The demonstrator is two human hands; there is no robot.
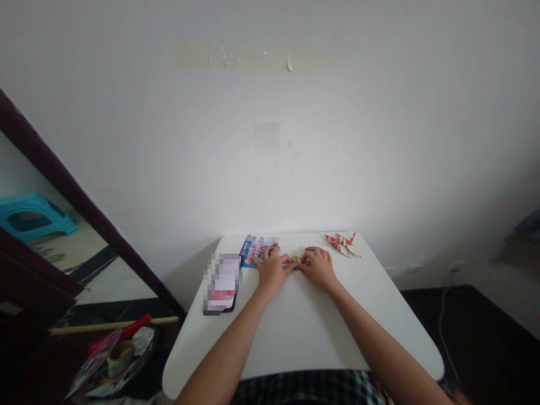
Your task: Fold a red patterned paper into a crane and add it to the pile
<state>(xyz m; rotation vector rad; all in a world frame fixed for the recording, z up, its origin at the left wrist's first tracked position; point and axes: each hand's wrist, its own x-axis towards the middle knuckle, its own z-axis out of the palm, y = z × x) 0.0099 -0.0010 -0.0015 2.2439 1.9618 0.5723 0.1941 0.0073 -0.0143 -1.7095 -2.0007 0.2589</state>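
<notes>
At lower centre, a small piece (296, 262), seemingly unfinished, is pinched by left hand (273, 270) and right hand (317, 266) fingertips; rightward, folded paper (341, 244) appears completed.

Reach beyond white table (299, 343) blocked by wall (379, 140). Left side obstructed by phone (224, 284) and blue printed sheet (255, 247), far right corner by folded paper (341, 244). Clear passage offered between forearms (237, 340).

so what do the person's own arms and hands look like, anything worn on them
The left hand and right hand are ungloved. Both forearms are bare, with no sleeves or watch in view. Rings are too small to tell.
</notes>
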